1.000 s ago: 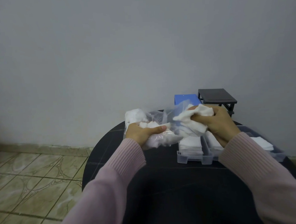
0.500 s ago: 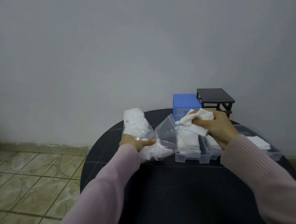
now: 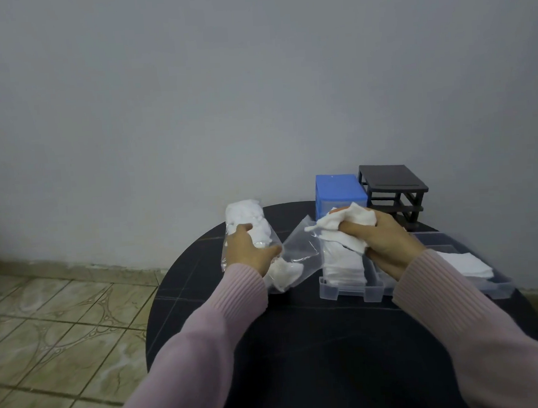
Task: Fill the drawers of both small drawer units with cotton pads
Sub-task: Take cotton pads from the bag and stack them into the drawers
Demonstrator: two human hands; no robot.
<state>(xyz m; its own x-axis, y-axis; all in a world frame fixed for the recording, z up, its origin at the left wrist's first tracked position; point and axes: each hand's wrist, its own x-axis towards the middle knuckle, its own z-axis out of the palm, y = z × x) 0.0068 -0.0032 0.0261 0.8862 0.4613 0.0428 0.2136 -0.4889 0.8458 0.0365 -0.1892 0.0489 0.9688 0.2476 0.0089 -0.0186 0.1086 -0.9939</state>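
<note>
Right hand (image 3: 388,243): grip closed round a bunched wad of cotton pads (image 3: 345,227), held above the clear drawer (image 3: 350,289) on the tabletop (image 3: 303,344). Drawer lies directly below the grip, part-filled, long axis running away from the person. Left hand (image 3: 249,253) grips the plastic bag (image 3: 264,252) of pads, well left. Judgement: right hand nearer; lower and release.

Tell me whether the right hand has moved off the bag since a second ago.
Yes. The right hand, gripping cotton pads, has pulled rightward away from the plastic bag, now over the clear drawer.
</note>
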